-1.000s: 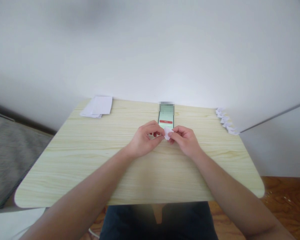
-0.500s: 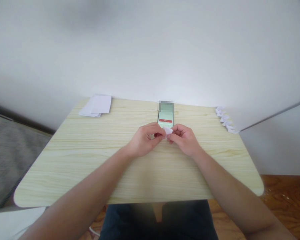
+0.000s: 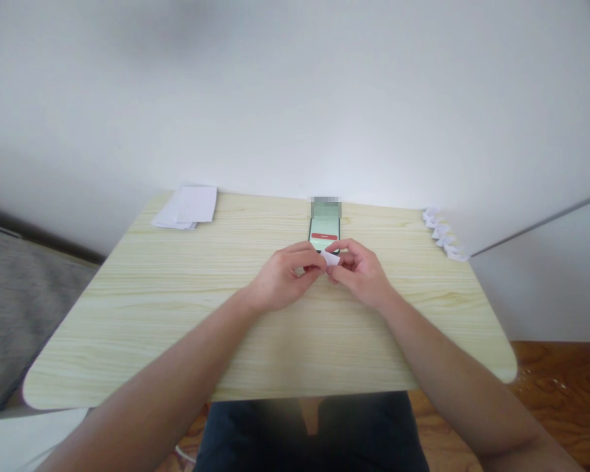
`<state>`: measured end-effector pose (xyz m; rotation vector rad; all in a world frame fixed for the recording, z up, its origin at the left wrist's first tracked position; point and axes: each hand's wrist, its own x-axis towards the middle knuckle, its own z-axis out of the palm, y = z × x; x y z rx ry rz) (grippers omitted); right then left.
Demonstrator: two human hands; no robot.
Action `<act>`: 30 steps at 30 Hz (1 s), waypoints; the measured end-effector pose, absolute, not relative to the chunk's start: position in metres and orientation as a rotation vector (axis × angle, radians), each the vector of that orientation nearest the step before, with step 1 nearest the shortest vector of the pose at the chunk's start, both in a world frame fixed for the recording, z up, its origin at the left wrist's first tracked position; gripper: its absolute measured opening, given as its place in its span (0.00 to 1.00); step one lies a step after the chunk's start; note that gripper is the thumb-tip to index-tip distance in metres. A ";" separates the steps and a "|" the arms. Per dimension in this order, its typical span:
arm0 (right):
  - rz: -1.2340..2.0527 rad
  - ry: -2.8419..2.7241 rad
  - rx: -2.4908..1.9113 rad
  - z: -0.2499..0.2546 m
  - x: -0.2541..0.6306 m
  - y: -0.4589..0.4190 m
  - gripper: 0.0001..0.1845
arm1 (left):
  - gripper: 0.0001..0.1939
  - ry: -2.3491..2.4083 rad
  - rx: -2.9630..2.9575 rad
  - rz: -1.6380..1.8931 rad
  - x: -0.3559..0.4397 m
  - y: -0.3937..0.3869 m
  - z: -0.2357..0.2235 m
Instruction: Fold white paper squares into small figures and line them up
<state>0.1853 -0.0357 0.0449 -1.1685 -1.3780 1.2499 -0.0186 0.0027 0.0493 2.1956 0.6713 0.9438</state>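
Note:
Both my hands meet over the middle of a light wooden table (image 3: pixel 177 314). My left hand (image 3: pixel 282 278) and my right hand (image 3: pixel 361 275) each pinch a small folded piece of white paper (image 3: pixel 331 257) between thumb and fingertips. The paper is held just above the tabletop, mostly hidden by my fingers. Right behind it a phone (image 3: pixel 324 231) lies flat with a lit greenish screen and a red bar.
A stack of white paper sheets (image 3: pixel 187 206) lies at the table's far left corner. Several small folded white paper pieces (image 3: pixel 442 235) sit in a row at the far right edge by the wall. Grey fabric (image 3: pixel 14 308) is at left, wooden floor (image 3: pixel 560 387) at right.
My fingers have shifted on the small paper, which now looks flatter and more covered. The view has drifted slightly; both hands stay in the same spot.

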 end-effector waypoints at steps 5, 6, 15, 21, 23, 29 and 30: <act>1.250 -1.385 -1.212 0.045 0.186 -0.036 0.18 | 0.07 0.653 2.229 0.911 -0.019 0.003 0.050; 1.244 -1.387 -1.221 0.045 0.186 -0.036 0.18 | 0.08 0.652 2.236 0.905 -0.019 0.003 0.050; 1.232 -1.402 -1.207 0.044 0.186 -0.036 0.19 | 0.08 0.651 2.250 0.893 -0.020 0.003 0.050; 1.341 -1.280 -1.108 0.047 0.187 -0.034 0.13 | 0.06 0.743 2.191 0.966 -0.021 0.004 0.054; 1.373 -1.258 -1.076 0.049 0.187 -0.034 0.10 | 0.07 0.755 2.195 0.985 -0.021 0.004 0.054; 1.440 -1.201 -1.004 0.050 0.188 -0.032 0.06 | 0.07 0.772 2.146 1.016 -0.020 0.003 0.052; 1.454 -1.191 -0.993 0.050 0.189 -0.032 0.05 | 0.07 0.778 2.133 1.020 -0.020 0.003 0.052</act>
